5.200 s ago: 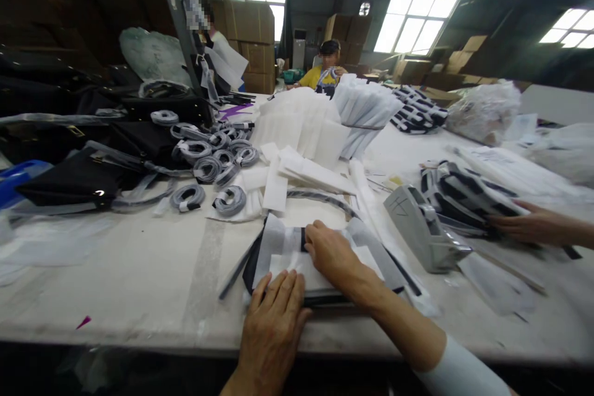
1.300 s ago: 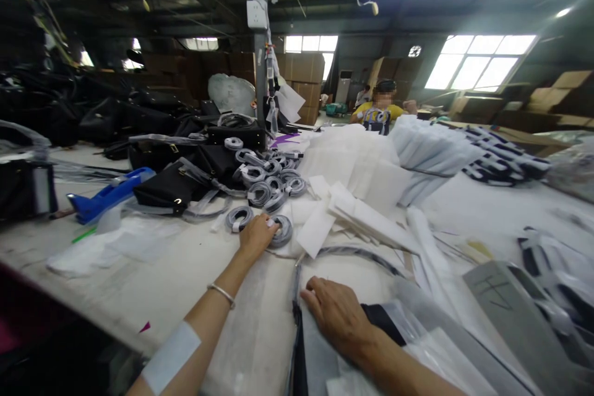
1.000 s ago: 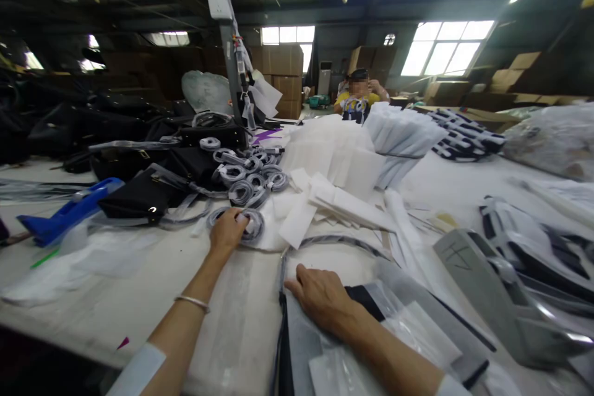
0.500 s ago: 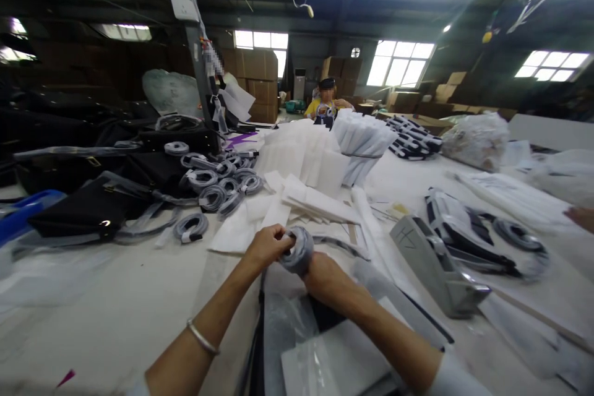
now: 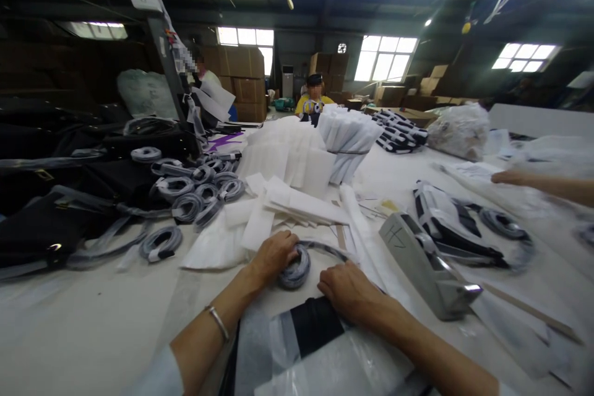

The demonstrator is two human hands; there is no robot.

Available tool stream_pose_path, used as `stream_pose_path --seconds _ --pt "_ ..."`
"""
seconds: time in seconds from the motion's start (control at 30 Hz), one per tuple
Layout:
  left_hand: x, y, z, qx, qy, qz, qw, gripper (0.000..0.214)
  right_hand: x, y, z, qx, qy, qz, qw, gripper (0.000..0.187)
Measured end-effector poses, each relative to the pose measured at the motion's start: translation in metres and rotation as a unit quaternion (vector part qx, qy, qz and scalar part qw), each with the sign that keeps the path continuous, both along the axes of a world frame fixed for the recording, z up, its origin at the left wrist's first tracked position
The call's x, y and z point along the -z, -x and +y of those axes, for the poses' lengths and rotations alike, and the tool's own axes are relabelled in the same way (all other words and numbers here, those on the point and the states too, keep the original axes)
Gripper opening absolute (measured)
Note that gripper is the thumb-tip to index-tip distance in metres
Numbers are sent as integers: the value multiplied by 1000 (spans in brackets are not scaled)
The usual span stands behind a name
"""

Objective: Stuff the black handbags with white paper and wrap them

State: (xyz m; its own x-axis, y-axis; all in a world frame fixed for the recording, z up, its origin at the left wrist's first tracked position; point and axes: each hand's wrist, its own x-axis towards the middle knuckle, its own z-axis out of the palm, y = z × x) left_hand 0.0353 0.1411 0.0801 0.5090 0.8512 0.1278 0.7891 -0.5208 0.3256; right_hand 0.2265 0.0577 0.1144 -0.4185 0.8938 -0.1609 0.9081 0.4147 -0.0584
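A rolled strap (image 5: 296,269) in greyish wrapping stands on the table, with a loose length of it running off to the right. My left hand (image 5: 273,257) has its fingers closed around the upper left side of the roll. To the right of the roll, apart from it, my right hand (image 5: 348,291) is closed at the far edge of a black bag (image 5: 316,325). What its fingers hold, if anything, is hidden. Clear film and white sheets cover much of this bag, which lies below both hands.
Several rolled straps (image 5: 188,205) and black bags (image 5: 28,223) lie to the left. White foam sheets (image 5: 288,151) are stacked ahead. A grey tape dispenser (image 5: 424,269) stands right, before a wrapped bag (image 5: 448,223). Another person's hand (image 5: 508,177) reaches in from the right; a person in yellow (image 5: 315,99) sits beyond.
My right hand has let go of the roll and moved right to the bag's edge. The roll is lower, still in my left hand. The other person's arm reaches further in.
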Motion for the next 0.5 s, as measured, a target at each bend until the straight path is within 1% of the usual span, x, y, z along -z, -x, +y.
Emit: stream_pose_path --seconds 0.07,0.13,0.2,0.27,0.37,0.43,0.5 --pt "-2 -3 2 7 -15 13 1000 27 3 -2 -2 1 -4 0 1000 29" --pt "-2 -3 -2 -16 -34 23 999 37 9 -7 -4 2 -9 1 1000 28" --pt "-1 -1 -7 -50 -45 34 997 41 17 -12 -6 -1 -21 11 1000 27" --pt "2 4 -11 -75 -42 47 995 39 28 -18 -8 -6 -36 27 999 25" --pt "7 9 -13 -92 -34 61 993 39 39 -24 -10 -4 -50 43 998 27" --pt "8 10 -12 -95 -33 70 992 38 40 -26 -12 -2 -54 43 998 28" --pt "7 8 -11 -95 -32 79 992 30 37 -25 -15 -3 -47 33 998 26"
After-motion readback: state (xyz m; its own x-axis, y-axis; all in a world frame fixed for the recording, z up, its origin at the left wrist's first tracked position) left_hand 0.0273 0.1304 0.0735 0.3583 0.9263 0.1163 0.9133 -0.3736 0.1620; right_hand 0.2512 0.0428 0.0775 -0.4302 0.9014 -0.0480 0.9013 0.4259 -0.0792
